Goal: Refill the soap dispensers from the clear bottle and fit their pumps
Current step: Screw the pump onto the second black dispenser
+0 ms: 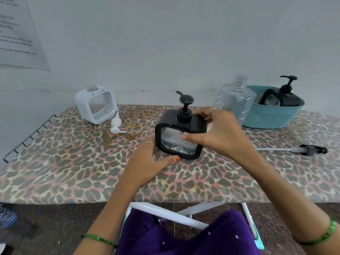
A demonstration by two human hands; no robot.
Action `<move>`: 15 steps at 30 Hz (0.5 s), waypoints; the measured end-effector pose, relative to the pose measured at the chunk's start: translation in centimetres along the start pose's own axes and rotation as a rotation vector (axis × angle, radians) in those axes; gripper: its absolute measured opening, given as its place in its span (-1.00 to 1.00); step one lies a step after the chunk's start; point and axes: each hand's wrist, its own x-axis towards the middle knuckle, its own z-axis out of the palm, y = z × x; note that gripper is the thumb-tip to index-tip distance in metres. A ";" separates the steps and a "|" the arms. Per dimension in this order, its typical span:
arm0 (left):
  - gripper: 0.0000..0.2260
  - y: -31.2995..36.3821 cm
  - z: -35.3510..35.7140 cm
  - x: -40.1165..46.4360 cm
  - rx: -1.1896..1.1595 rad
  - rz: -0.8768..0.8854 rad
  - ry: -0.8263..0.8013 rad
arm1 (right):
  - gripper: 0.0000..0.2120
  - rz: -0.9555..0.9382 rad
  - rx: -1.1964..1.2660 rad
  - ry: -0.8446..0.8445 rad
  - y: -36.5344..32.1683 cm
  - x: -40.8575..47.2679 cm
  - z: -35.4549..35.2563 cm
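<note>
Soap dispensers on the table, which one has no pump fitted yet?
The white dispenser at the far left: its neck is open and its white pump lies loose beside it. The black dispenser between the hands and the one in the teal basket carry pumps.

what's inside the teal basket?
The basket holds one black dispenser, its pump fitted and rising above the rim. A second dark square shape leans beside it. The wall hides everything lower down.

Dispenser with pump (181,133) standing at tabletop (73,172) centre; open dispenser (95,104) sitting at 10 o'clock, loose pump (116,125) lying beside it; bottle (235,100) and basket (272,112) standing at 2 o'clock; another pump (311,150) lying at 3 o'clock.
</note>
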 end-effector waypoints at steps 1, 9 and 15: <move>-0.53 -0.2 0.2 0.1 0.111 0.019 -0.019 | -0.61 0.010 0.023 0.040 -0.2 -0.2 -0.8; -0.34 -0.9 1.0 0.7 0.377 0.012 -0.089 | -0.53 -0.003 0.213 0.371 -1.4 -0.6 -8.9; -0.34 -1.1 1.1 0.5 0.375 -0.001 -0.078 | -0.63 0.021 0.342 0.624 -0.6 1.2 -14.1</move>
